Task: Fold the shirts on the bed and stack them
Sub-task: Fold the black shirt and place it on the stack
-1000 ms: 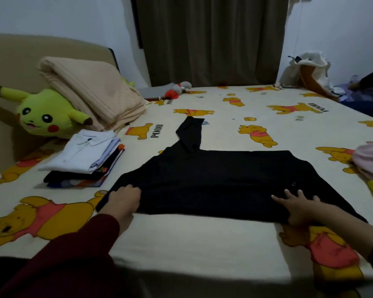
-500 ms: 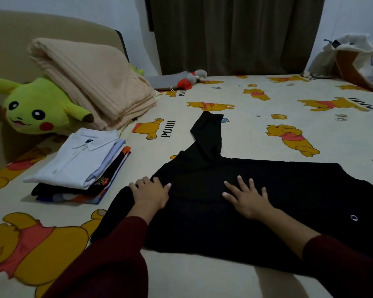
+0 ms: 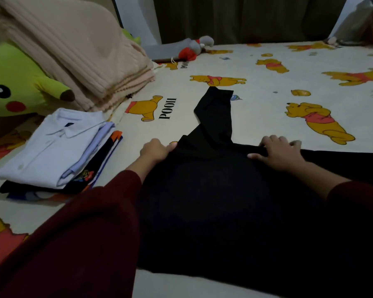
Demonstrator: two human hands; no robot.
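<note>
1. While both hands sit at its far edge, the black shirt lies spread flat on the bed, one sleeve pointing away toward the curtain.
2. Left hand is at the shirt's far left edge beside the sleeve base; its fingers curl down over the cloth edge and seem to grip it, though the fingertips are hidden.
3. Right hand is on the far edge just right of the sleeve, fingers bent over a raised fold of black cloth and thumb pressed along it, pinching the fabric.
4. Left of the shirt, a stack of folded shirts rests on the bed, a pale collared one on top.
5. Behind the stack are a yellow plush toy and a folded beige blanket.
</note>
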